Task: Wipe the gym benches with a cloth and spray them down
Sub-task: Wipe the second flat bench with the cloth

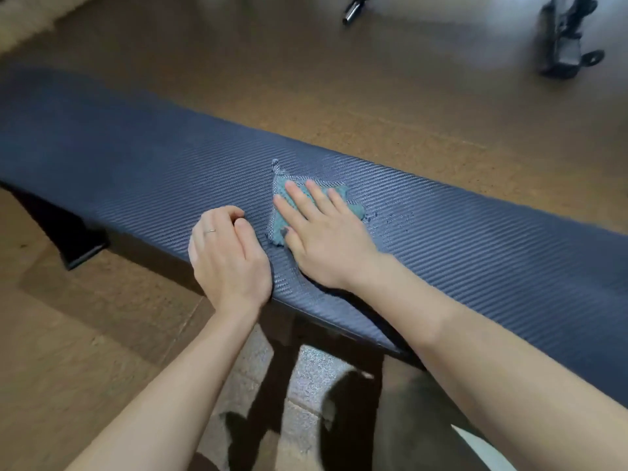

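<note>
A long dark blue-grey gym bench [475, 239] with a ribbed woven-look cover runs across the view from upper left to lower right. A small teal cloth [280, 192] lies flat on its top near the middle. My right hand [319, 232] presses flat on the cloth, fingers spread and pointing away from me. My left hand [227, 256] rests at the bench's near edge just left of the cloth, fingers curled in, a ring on one finger, nothing in it. Small wet droplets [390, 219] dot the cover right of the cloth. No spray bottle is in view.
Brown speckled floor [339, 96] surrounds the bench. A black bench leg [74, 246] stands at the left below the pad. Dark gym equipment with a small wheel [571, 45] sits at the top right, and a black and chrome bar end [353, 10] at the top centre.
</note>
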The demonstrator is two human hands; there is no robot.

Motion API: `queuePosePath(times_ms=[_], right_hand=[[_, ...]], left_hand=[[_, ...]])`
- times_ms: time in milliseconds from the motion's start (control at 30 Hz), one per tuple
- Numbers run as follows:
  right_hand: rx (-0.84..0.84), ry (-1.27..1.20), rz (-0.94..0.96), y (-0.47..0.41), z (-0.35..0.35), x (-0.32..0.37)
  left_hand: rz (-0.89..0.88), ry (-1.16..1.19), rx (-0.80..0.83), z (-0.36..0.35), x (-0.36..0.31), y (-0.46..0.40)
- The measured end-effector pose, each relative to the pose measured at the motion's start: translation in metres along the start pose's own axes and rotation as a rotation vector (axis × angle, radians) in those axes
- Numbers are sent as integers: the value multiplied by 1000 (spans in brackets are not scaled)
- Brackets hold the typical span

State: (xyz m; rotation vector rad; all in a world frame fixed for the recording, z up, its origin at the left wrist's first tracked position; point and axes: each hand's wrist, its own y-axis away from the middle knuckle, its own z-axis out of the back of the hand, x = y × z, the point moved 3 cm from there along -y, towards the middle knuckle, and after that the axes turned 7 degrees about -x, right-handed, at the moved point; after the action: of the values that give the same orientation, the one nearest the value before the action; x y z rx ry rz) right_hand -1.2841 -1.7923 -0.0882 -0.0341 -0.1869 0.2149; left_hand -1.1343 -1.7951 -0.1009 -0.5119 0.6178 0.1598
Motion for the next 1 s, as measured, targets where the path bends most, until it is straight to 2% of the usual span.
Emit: queuePosePath(times_ms=[133,300,400,467,600,700,767,833,1000], right_hand=[[1,23,-67,-11,1,-16],[5,40,-429,50,22,-109],[-19,104,-550,53,24,-121],[-52,117,-526,30,16,-92],[-12,97,-285,-34,-2,-6],[12,50,-187,-52,-6,17],[-16,33,-149,-43,-2,1],[-79,72,-188,-31,6,-38],[-66,85,-573,31,32,-154]], left_hand=[[-62,39,5,5,1,2],[-216,18,94,12,4,10],[-266,-15,104,11,6,11],[-278,-34,86,8,6,12],[-277,-55,86,9,5,12],[-286,-50,78,10,6,11],[-295,-64,72,10,6,11],[-300,-65,73,10,6,12],[-295,-61,61,11,4,14]])
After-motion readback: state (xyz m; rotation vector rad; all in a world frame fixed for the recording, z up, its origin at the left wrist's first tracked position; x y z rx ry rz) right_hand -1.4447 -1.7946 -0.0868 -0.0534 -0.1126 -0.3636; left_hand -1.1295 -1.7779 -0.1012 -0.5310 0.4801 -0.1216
